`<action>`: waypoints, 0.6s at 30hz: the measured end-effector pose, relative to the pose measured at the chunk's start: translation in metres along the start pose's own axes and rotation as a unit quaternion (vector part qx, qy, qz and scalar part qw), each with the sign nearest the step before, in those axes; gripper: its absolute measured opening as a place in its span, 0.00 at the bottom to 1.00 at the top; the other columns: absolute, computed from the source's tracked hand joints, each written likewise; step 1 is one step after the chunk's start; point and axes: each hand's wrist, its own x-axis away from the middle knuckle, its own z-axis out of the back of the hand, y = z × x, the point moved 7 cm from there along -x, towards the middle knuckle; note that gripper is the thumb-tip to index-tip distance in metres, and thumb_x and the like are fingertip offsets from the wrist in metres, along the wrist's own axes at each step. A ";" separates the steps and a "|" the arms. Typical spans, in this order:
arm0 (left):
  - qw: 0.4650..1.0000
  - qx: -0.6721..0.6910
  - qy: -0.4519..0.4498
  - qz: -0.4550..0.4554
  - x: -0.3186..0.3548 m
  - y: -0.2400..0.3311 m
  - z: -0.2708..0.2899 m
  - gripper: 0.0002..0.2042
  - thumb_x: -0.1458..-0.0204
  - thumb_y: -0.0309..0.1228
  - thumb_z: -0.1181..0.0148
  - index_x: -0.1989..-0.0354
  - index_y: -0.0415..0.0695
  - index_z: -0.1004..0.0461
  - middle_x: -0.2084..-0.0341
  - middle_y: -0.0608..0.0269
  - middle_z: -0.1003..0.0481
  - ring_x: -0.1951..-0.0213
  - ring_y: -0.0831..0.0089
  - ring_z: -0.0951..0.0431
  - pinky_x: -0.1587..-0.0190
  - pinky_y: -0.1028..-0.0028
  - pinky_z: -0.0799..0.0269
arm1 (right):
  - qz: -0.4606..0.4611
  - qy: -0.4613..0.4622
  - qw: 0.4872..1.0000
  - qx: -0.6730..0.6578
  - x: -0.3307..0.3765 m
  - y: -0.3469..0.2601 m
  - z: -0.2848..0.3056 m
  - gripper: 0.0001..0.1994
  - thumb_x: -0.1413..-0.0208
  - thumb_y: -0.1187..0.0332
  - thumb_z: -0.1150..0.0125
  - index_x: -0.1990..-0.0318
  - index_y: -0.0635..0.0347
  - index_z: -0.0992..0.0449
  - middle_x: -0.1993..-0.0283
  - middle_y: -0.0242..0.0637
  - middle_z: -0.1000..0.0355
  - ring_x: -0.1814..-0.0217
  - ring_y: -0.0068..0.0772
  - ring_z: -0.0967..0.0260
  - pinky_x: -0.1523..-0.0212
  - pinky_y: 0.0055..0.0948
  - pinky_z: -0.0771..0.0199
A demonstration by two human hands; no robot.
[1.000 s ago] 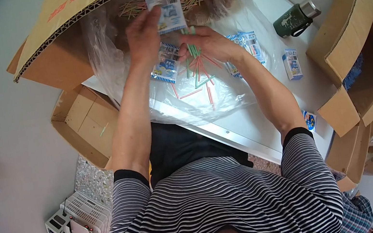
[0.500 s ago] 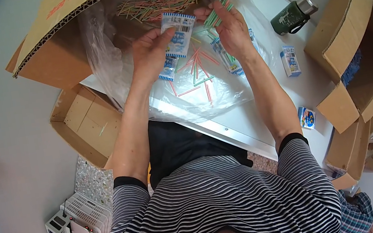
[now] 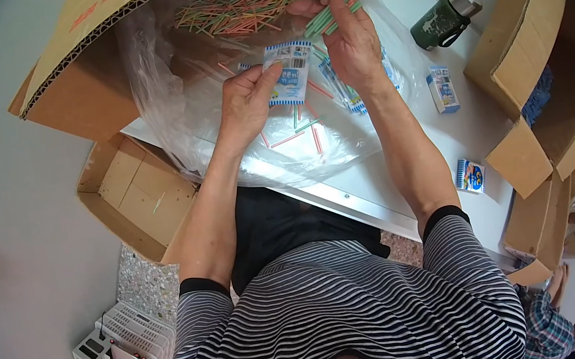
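Observation:
My left hand [image 3: 246, 107] pinches a small blue-and-white packet [image 3: 292, 77] between thumb and fingers, above the clear plastic bag. Closed around a bunch of thin green and pink sticks [image 3: 331, 16] is my right hand [image 3: 355, 52], just right of the packet. More printed packets [image 3: 342, 88] lie on the plastic below my right hand, partly hidden by it. A large heap of thin coloured sticks [image 3: 238, 8] fills the far part of the plastic bag [image 3: 161, 94]. Nearer me, several loose sticks [image 3: 317, 139] are scattered on the plastic.
The bag spreads from a cardboard carton [image 3: 76, 100] onto a white table [image 3: 395, 192]. A green flask [image 3: 440, 24], a packet [image 3: 442, 89] and another packet [image 3: 470, 176] are to the right. Beyond stand open boxes [image 3: 516, 105]; a shallow box [image 3: 132, 196] is left. Another person [image 3: 551, 325] is lower right.
My left hand has brought the packet nearer to me and slightly right. My right hand still grips the sticks, almost in place. The other person's arms and head now show more.

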 end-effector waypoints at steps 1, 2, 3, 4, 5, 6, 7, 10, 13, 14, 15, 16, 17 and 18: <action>0.999 -0.028 -0.024 -0.017 0.000 0.001 -0.002 0.13 0.37 0.35 0.41 0.63 0.35 0.18 0.74 0.71 0.21 0.72 0.88 0.30 0.69 0.81 0.33 | -0.005 -0.007 1.000 -0.002 0.000 -0.001 -0.001 0.12 0.28 0.58 0.56 0.52 0.56 0.31 0.49 0.52 0.24 0.44 0.42 0.26 0.40 0.42 0.31; 0.999 -0.028 -0.024 -0.017 0.000 -0.001 -0.001 0.13 0.37 0.35 0.41 0.63 0.35 0.18 0.74 0.71 0.21 0.72 0.88 0.30 0.69 0.81 0.33 | -0.004 -0.007 1.000 -0.002 0.000 -0.001 -0.002 0.12 0.28 0.58 0.56 0.52 0.56 0.31 0.49 0.52 0.24 0.44 0.42 0.26 0.40 0.42 0.31; 0.999 -0.034 -0.035 -0.010 0.000 -0.002 -0.002 0.13 0.37 0.35 0.41 0.63 0.36 0.18 0.74 0.71 0.21 0.71 0.88 0.30 0.69 0.81 0.33 | -0.001 -0.009 1.000 0.003 0.000 -0.001 -0.003 0.12 0.28 0.59 0.56 0.52 0.56 0.31 0.49 0.52 0.24 0.44 0.42 0.26 0.40 0.42 0.30; 0.998 -0.040 -0.046 -0.002 0.001 -0.003 -0.004 0.14 0.37 0.36 0.42 0.63 0.36 0.18 0.74 0.71 0.21 0.71 0.88 0.30 0.68 0.81 0.33 | 0.003 -0.011 1.000 0.007 0.000 -0.002 -0.003 0.12 0.28 0.59 0.56 0.52 0.56 0.32 0.49 0.52 0.24 0.44 0.43 0.26 0.40 0.42 0.30; 0.998 -0.039 -0.046 -0.003 0.000 -0.004 -0.004 0.14 0.37 0.36 0.42 0.63 0.36 0.18 0.74 0.71 0.21 0.71 0.88 0.30 0.68 0.81 0.33 | 0.003 -0.011 1.000 0.008 0.001 -0.002 -0.004 0.12 0.28 0.59 0.56 0.52 0.56 0.32 0.49 0.52 0.24 0.44 0.43 0.26 0.40 0.42 0.30; 0.998 -0.039 -0.047 0.002 0.000 -0.005 -0.003 0.14 0.37 0.36 0.42 0.63 0.36 0.18 0.74 0.71 0.21 0.70 0.88 0.30 0.67 0.81 0.33 | 0.006 -0.007 1.000 0.015 0.002 -0.002 -0.007 0.12 0.28 0.59 0.56 0.52 0.56 0.32 0.49 0.52 0.24 0.44 0.43 0.26 0.40 0.42 0.30; 0.998 -0.039 -0.049 0.007 0.000 -0.006 -0.003 0.14 0.37 0.36 0.42 0.63 0.36 0.19 0.74 0.71 0.21 0.69 0.88 0.29 0.66 0.81 0.32 | 0.009 -0.003 1.000 0.023 0.003 -0.003 -0.009 0.12 0.28 0.59 0.57 0.52 0.57 0.32 0.49 0.52 0.24 0.43 0.43 0.27 0.40 0.42 0.30; 0.999 -0.007 -0.046 0.018 0.003 -0.004 -0.006 0.12 0.38 0.33 0.40 0.64 0.34 0.19 0.72 0.68 0.19 0.68 0.87 0.25 0.65 0.82 0.29 | 0.011 -0.005 1.000 0.020 0.003 -0.004 -0.012 0.12 0.28 0.59 0.57 0.52 0.57 0.32 0.49 0.53 0.24 0.42 0.45 0.27 0.39 0.43 0.30; 0.998 0.059 -0.020 0.030 0.003 -0.004 -0.007 0.10 0.40 0.30 0.37 0.64 0.33 0.19 0.70 0.63 0.18 0.68 0.84 0.22 0.65 0.82 0.27 | 0.013 -0.010 1.000 0.024 0.003 -0.005 -0.012 0.12 0.28 0.59 0.57 0.52 0.58 0.33 0.49 0.53 0.24 0.42 0.46 0.27 0.39 0.44 0.31; 0.998 0.060 -0.021 0.030 0.003 -0.004 -0.007 0.10 0.40 0.30 0.37 0.64 0.33 0.19 0.70 0.63 0.18 0.68 0.84 0.22 0.65 0.82 0.27 | 0.014 -0.010 1.000 0.025 0.004 -0.006 -0.011 0.12 0.28 0.59 0.57 0.52 0.58 0.33 0.49 0.53 0.24 0.42 0.46 0.27 0.39 0.44 0.31; 0.998 0.047 -0.012 0.025 0.002 -0.004 -0.004 0.09 0.41 0.29 0.36 0.64 0.33 0.20 0.70 0.61 0.18 0.69 0.84 0.22 0.65 0.82 0.27 | 0.014 -0.014 1.000 0.023 0.003 -0.006 -0.012 0.12 0.28 0.59 0.58 0.52 0.58 0.33 0.49 0.53 0.24 0.42 0.47 0.27 0.38 0.45 0.31; 0.999 0.035 -0.003 0.020 0.002 -0.003 -0.001 0.08 0.42 0.28 0.35 0.63 0.33 0.20 0.69 0.60 0.18 0.70 0.83 0.21 0.66 0.82 0.26 | 0.014 -0.018 1.000 0.021 0.003 -0.006 -0.013 0.12 0.28 0.59 0.58 0.52 0.58 0.33 0.49 0.53 0.24 0.42 0.47 0.27 0.38 0.45 0.31; 0.999 0.035 -0.003 0.021 0.003 -0.004 0.001 0.08 0.42 0.28 0.35 0.63 0.33 0.20 0.69 0.60 0.18 0.70 0.83 0.21 0.66 0.82 0.26 | 0.013 -0.018 1.000 0.021 0.004 -0.006 -0.014 0.12 0.28 0.59 0.58 0.52 0.58 0.33 0.49 0.53 0.24 0.42 0.47 0.27 0.38 0.45 0.31; 1.000 0.019 -0.002 0.018 0.003 -0.002 0.002 0.09 0.43 0.28 0.35 0.63 0.33 0.19 0.70 0.61 0.18 0.70 0.84 0.22 0.66 0.83 0.27 | 0.011 -0.014 1.000 0.023 0.005 -0.007 -0.014 0.13 0.28 0.59 0.58 0.52 0.58 0.33 0.49 0.53 0.24 0.42 0.47 0.27 0.38 0.45 0.31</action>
